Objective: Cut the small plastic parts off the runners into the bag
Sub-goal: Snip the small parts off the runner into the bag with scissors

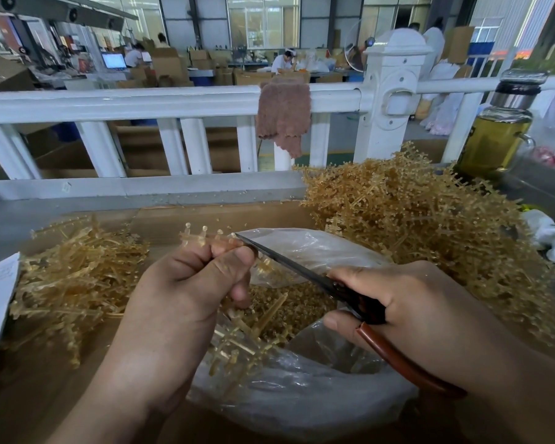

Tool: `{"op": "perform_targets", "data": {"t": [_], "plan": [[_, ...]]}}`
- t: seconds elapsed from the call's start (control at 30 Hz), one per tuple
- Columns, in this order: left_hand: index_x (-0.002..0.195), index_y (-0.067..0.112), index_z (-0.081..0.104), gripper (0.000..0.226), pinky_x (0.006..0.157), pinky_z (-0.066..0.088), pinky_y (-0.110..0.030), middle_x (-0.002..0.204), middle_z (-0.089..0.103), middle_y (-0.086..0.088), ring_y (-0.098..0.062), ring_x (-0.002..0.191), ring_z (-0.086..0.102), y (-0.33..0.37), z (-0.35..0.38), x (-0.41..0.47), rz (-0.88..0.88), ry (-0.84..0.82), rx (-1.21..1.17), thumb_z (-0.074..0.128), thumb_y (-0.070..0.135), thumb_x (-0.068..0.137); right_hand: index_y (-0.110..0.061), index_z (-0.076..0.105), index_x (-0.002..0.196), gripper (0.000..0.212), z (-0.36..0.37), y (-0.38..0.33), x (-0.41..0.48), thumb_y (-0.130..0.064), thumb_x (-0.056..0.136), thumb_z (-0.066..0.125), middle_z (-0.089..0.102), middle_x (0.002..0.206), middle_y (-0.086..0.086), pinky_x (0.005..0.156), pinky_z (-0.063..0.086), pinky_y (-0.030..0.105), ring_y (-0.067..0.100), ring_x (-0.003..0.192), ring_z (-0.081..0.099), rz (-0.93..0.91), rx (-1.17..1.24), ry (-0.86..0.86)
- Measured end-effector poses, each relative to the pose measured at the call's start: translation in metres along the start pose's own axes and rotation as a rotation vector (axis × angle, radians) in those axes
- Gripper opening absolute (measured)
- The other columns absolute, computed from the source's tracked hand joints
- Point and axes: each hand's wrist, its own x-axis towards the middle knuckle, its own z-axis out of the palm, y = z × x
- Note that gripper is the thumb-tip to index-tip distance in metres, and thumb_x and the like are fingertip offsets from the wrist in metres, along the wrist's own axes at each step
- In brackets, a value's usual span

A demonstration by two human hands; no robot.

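So that cut parts drop straight into the open bag [302, 395] below, the left hand [186, 283] pinches 1 runner [202, 240] over it while the right hand [414, 302] grips the scissors [289, 267], blades together at its tip.

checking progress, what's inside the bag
Loose amber parts and some runner pieces lie in the bag. The left hand and the bag's folds hide the rest.

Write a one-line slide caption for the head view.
Left hand holds a runner over the open bag while the right hand holds scissors to it.
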Motion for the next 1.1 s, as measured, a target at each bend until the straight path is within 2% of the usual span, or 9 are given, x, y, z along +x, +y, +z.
{"op": "perform_targets", "data": {"t": [0.07,0.17,0.3,0.4,0.5,0.57,0.67,0.83,1.1], "plan": [[0.059,0.020,0.063,0.035,0.089,0.047,-0.049,0.062,0.056,-0.001,-0.017,0.069,0.056,-0.002,-0.001,0.000,0.005,0.012,0.005,0.071,0.042,0.084,-0.030,0.066,0.112,0.049,0.000,-0.001,0.000,-0.066,0.082,0.051,0.066,0.071,-0.020,0.058,0.049,0.021,-0.003,0.067,0.063,0.012,0.015,-0.006],[0.077,0.021,0.075,0.027,0.079,0.047,-0.048,0.065,0.061,0.000,-0.021,0.070,0.061,-0.006,-0.001,0.001,-0.020,0.065,-0.024,0.067,0.047,0.083,-0.033,0.064,0.114,0.049,0.002,0.000,0.000,-0.067,0.081,0.051,0.067,0.074,-0.018,0.059,0.050,0.023,-0.002,0.067,0.063,0.031,0.042,-0.029],[0.086,0.022,0.078,0.025,0.098,0.050,-0.059,0.068,0.063,-0.003,-0.022,0.071,0.062,-0.005,-0.001,0.002,-0.028,0.072,-0.073,0.071,0.046,0.081,-0.039,0.058,0.117,0.054,0.004,0.002,0.001,-0.074,0.077,0.049,0.069,0.084,-0.017,0.061,0.052,0.026,0.000,0.074,0.065,0.041,0.078,-0.044],[0.084,0.019,0.077,0.034,0.089,0.054,-0.047,0.068,0.064,-0.003,-0.017,0.067,0.062,-0.005,-0.003,0.001,-0.003,0.002,-0.054,0.074,0.052,0.077,-0.050,0.047,0.120,0.054,0.003,0.002,0.001,-0.081,0.076,0.047,0.070,0.089,-0.011,0.063,0.056,0.034,0.004,0.077,0.067,0.034,0.112,-0.036],[0.087,0.019,0.078,0.039,0.071,0.056,-0.027,0.070,0.067,-0.005,-0.017,0.069,0.064,-0.007,-0.005,0.002,0.001,-0.030,-0.054,0.073,0.055,0.076,-0.054,0.041,0.119,0.055,0.002,0.001,0.000,-0.084,0.073,0.044,0.068,0.092,-0.015,0.062,0.056,0.030,0.001,0.078,0.066,0.043,0.104,-0.042],[0.087,0.021,0.078,0.038,0.065,0.053,-0.026,0.072,0.069,-0.006,-0.018,0.069,0.066,-0.009,-0.005,0.003,-0.006,-0.027,-0.037,0.070,0.057,0.077,-0.051,0.043,0.122,0.059,0.001,0.001,0.000,-0.083,0.072,0.044,0.066,0.091,-0.018,0.061,0.053,0.026,-0.001,0.077,0.064,0.049,0.076,-0.062],[0.083,0.022,0.076,0.037,0.071,0.049,-0.035,0.074,0.070,-0.006,-0.018,0.070,0.066,-0.010,-0.004,0.003,0.003,-0.029,-0.009,0.066,0.057,0.079,-0.047,0.044,0.124,0.061,0.002,0.002,0.000,-0.080,0.074,0.044,0.067,0.091,-0.018,0.066,0.053,0.024,0.000,0.081,0.064,0.042,0.046,-0.068],[0.078,0.021,0.071,0.037,0.052,0.046,-0.009,0.070,0.070,0.000,-0.005,0.061,0.062,-0.005,-0.001,-0.001,0.076,0.022,0.142,0.062,0.055,0.089,-0.045,0.052,0.121,0.054,0.001,0.004,0.000,-0.076,0.077,0.046,0.064,0.086,-0.021,0.067,0.049,0.020,-0.002,0.078,0.061,0.032,0.033,-0.062],[0.077,0.024,0.069,0.033,0.054,0.041,-0.004,0.070,0.070,0.002,0.002,0.060,0.059,0.005,0.005,-0.007,0.125,0.021,0.272,0.053,0.051,0.088,-0.041,0.051,0.120,0.055,0.004,0.006,0.000,-0.075,0.077,0.047,0.065,0.087,-0.020,0.069,0.049,0.024,-0.001,0.076,0.063,0.015,0.042,-0.032]]}}
